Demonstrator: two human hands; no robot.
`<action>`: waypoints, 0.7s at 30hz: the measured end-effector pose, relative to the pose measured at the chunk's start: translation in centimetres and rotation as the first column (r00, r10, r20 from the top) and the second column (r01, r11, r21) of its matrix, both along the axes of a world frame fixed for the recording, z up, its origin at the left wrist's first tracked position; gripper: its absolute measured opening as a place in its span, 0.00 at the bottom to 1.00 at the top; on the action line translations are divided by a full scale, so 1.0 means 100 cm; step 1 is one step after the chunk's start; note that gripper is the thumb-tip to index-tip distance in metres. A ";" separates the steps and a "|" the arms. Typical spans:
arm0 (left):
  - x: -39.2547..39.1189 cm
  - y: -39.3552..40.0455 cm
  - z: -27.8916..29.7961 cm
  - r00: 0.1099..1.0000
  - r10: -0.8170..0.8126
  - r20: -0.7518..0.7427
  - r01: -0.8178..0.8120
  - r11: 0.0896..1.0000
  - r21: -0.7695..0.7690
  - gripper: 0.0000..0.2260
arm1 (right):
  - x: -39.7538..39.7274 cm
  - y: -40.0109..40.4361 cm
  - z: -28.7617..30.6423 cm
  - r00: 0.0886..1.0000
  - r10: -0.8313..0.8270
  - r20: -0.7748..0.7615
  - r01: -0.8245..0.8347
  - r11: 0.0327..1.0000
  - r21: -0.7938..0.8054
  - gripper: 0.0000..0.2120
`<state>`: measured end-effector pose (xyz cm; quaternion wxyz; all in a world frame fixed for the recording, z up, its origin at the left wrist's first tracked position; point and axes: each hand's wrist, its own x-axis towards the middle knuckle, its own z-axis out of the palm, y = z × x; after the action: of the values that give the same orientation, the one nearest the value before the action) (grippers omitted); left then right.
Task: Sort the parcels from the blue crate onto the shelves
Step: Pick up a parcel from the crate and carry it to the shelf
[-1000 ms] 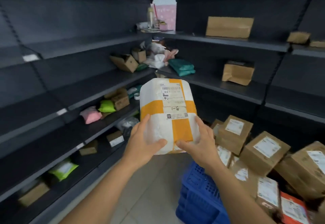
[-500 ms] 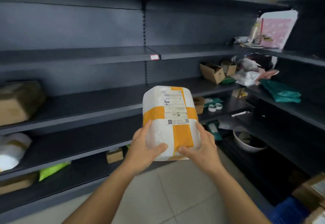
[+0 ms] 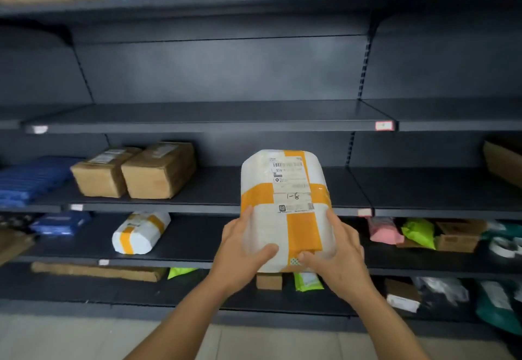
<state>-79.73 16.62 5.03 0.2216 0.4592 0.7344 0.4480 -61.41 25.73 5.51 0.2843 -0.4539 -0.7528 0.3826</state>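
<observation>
A: Which step is being carried out?

B: A white parcel (image 3: pixel 285 209) with orange tape is being held up before the shelves (image 3: pixel 214 118), gripped at its lower end by the left hand (image 3: pixel 243 249) and right hand (image 3: pixel 336 252), fingers curled round it. Placement is probably being decided.

A: What is being read on the parcel?

B: "1-8" is handwritten on its label; the barcode print is too blurred. A matching shelf above or beside the parcel is likely being sought.

Label print on the white parcel (image 3: pixel 285 204) is blurred; brown box (image 3: pixel 502 161) at 3 o'clock is cut off by the edge.
</observation>
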 end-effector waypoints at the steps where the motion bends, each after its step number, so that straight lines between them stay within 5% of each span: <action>1: -0.010 0.005 0.001 1.000 0.022 -0.006 -0.022 1.000 -0.001 0.42 | -0.011 0.009 0.002 1.000 0.028 0.000 -0.028 1.000 0.001 0.48; 12: -0.104 -0.006 -0.042 0.948 0.293 0.127 -0.295 0.955 -0.006 0.38 | -0.134 0.052 -0.026 0.939 0.331 0.088 -0.328 0.943 -0.044 0.47; 21: -0.161 -0.063 -0.115 0.868 0.449 0.212 -0.435 0.893 -0.112 0.34 | -0.220 0.021 -0.083 0.808 0.524 0.268 -0.470 0.849 -0.243 0.47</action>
<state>-95.87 10.34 -6.48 0.2113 0.2164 0.8020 0.5152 -83.37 27.83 -2.74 0.0075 -0.3188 -0.8474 0.4246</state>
